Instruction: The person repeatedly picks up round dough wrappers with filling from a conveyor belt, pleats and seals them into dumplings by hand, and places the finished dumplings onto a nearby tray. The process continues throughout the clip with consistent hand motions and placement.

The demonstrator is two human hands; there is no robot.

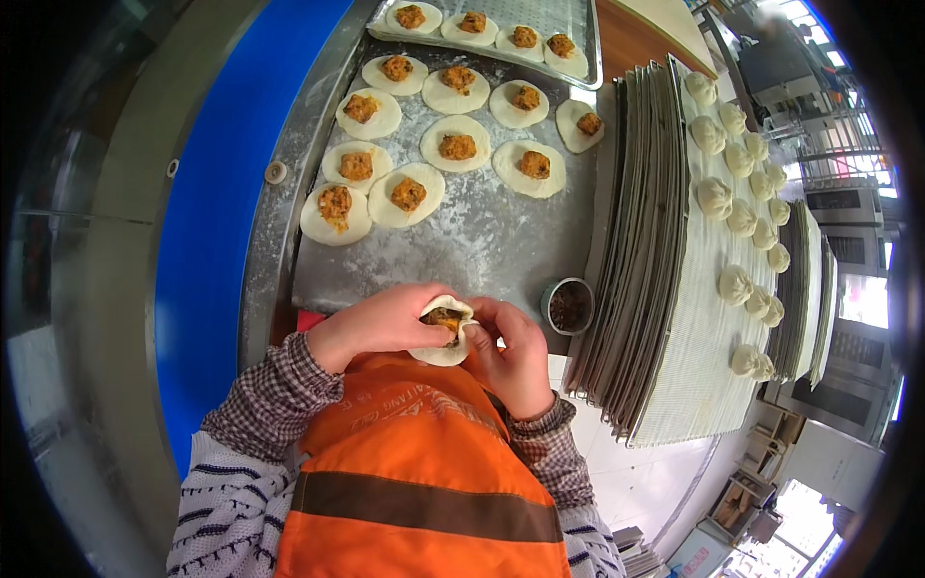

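Over the near edge of the floured metal worktop (498,238), a dough wrapper (442,354) is cupped between my hands, its filling showing through the open top. My left hand (383,321) holds the wrapper from the left, with the thumb on the filling. On the other side my right hand (514,354) pinches the dough rim into a fold between thumb and fingers. Beyond them lie several flat dough rounds with orange-brown filling, the nearest being a filled round (406,195) and another filled round (336,215) to its left.
A small metal bowl (571,307) of dark filling stands right of my hands. Farther right, a tall stack of mesh trays (636,253) carries several pleated buns (715,199). A metal tray (589,43) with filled rounds sits at the back. A blue strip (217,180) runs along the left.
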